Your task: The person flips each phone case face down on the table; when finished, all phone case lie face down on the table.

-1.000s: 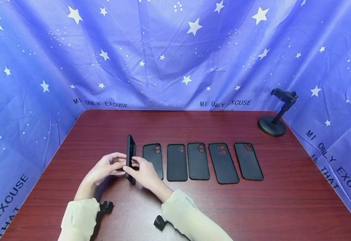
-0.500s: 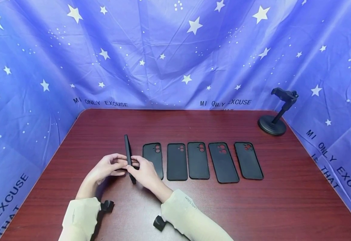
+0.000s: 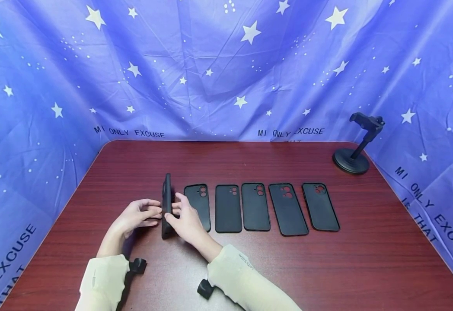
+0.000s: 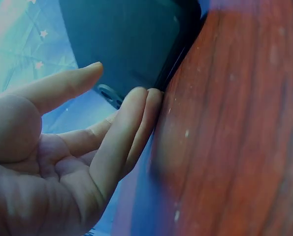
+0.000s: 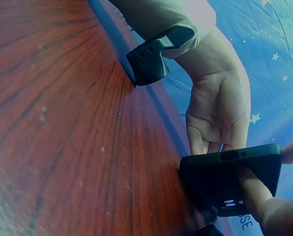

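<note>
A black phone case stands on a long edge at the left of the table, seen nearly edge-on. Its port cutout and camera holes show in the right wrist view. My left hand is on its left side, fingers mostly straight, tips at the case's face; in the left wrist view the thumb lies beside the case. My right hand pinches the case from the right. In the right wrist view one fingertip lies on the face of the case, with the thumb at its edge.
Several black phone cases lie flat in a row to the right, among them the nearest phone case and the farthest phone case. A black phone stand is at the back right. A starry blue curtain surrounds the red-brown table.
The held case has turned back and forth about its upright direction, and its left face now shows a little. The right index finger has lifted slightly. The row of cases has stayed put.
</note>
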`<state>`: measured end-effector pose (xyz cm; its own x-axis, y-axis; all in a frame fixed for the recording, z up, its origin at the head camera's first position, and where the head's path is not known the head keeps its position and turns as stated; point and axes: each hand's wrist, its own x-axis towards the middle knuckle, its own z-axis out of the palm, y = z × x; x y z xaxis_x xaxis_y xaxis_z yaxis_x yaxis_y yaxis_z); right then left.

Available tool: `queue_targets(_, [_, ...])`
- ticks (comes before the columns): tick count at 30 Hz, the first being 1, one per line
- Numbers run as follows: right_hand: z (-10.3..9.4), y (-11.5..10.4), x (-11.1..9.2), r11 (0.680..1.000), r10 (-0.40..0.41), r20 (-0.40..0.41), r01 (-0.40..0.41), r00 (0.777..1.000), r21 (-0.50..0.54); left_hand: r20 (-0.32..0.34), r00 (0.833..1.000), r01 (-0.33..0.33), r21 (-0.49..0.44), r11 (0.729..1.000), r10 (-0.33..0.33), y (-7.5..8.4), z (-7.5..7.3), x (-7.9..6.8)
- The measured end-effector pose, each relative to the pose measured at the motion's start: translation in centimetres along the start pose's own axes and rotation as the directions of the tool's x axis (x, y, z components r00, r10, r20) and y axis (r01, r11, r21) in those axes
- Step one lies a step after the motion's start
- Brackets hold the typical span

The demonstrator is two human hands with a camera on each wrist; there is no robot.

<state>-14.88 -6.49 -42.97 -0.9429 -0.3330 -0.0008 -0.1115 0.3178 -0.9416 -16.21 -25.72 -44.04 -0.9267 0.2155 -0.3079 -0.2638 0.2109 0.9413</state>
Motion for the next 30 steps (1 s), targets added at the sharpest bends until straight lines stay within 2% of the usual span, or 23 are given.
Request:
queue_targets(8, [-0.27, 0.04, 0.01, 0.994, 0.024, -0.003, -0.024, 1.000, -0.104, -0.052, 0.998, 0.035, 0.042, 0.999, -0.033, 0.11, -0.20, -0.15])
queue_targets(17, [-0.38, 0.01, 0.22, 0.988, 0.093, 0.007, -0.092, 0.996, -0.122, -0.100, 0.994, 0.043, 0.120, 0.992, -0.031, 0.06, -0.49, -0.33])
queue_targets(23, [-0.40, 0.12, 0.25, 0.987, 0.086, -0.002, -0.085, 0.996, -0.139, -0.123, 0.992, 0.042, 0.143, 0.989, -0.025, 0.02, -0.62, -0.38])
queue_targets(30, [-0.16, 0.15, 0.04, 0.964, 0.060, 0.006, -0.056, 0.998, -0.260, -0.145, 0.989, 0.062, 0.166, 0.984, -0.038, -0.01, -0.63, -0.49])
